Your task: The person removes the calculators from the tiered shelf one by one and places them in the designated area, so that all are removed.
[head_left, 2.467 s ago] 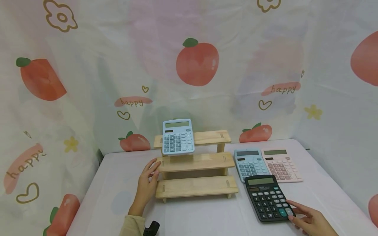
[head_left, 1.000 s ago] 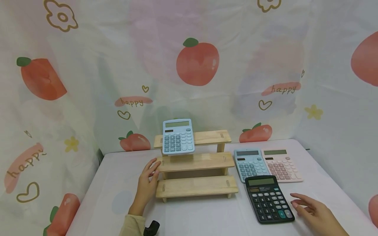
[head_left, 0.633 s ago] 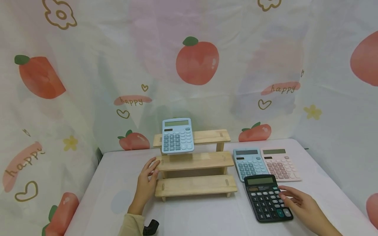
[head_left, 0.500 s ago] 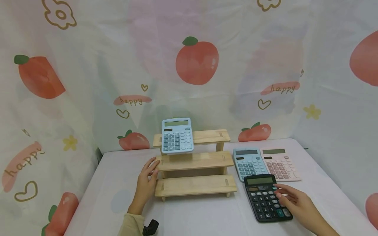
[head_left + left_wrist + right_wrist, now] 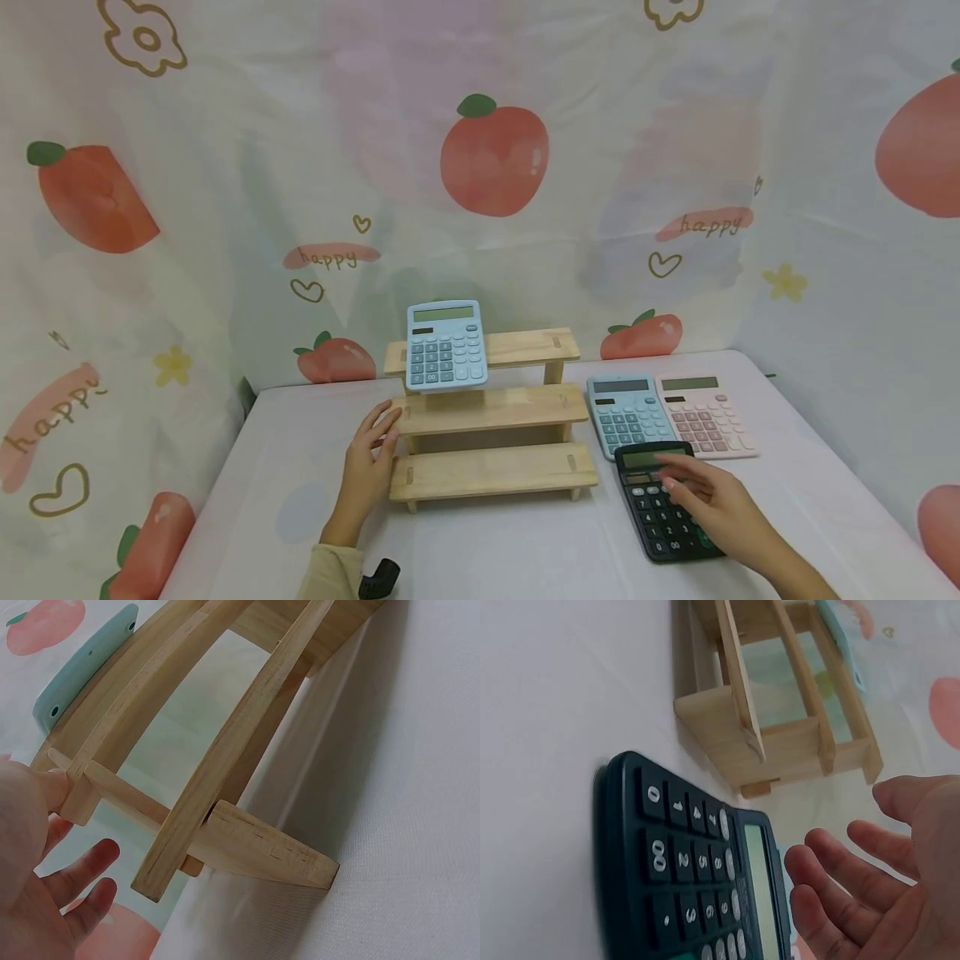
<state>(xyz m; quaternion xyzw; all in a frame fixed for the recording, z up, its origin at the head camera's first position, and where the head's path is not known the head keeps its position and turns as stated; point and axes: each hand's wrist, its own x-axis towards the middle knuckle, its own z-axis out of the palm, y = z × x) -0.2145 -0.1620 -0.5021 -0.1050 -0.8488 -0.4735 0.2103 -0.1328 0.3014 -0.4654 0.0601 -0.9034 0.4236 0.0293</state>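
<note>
My left hand (image 5: 367, 471) holds the left end of the middle plank of a three-step wooden display shelf (image 5: 495, 475), thumb at its front corner and fingers at the back. In the left wrist view the thumb (image 5: 54, 789) meets the plank end, while other fingers are free of the wood. My right hand (image 5: 712, 504) hovers over a black calculator (image 5: 656, 517), fingers slightly bent, holding nothing; it covers part of the keys and screen. The right wrist view shows a gap between the fingers and the keys (image 5: 682, 859). A light blue calculator (image 5: 447, 346) leans on the top step.
Another blue calculator (image 5: 630, 412) and a pink calculator (image 5: 705, 417) lie side by side on the white table (image 5: 510, 550), behind the black one. A small black object (image 5: 379, 579) is by the left sleeve. A fruit-printed cloth (image 5: 570, 167) hangs behind.
My right hand let go of the black calculator's lower right edge, drew back, then moved left and up over it. The left hand stays at the shelf. The view has shifted slightly.
</note>
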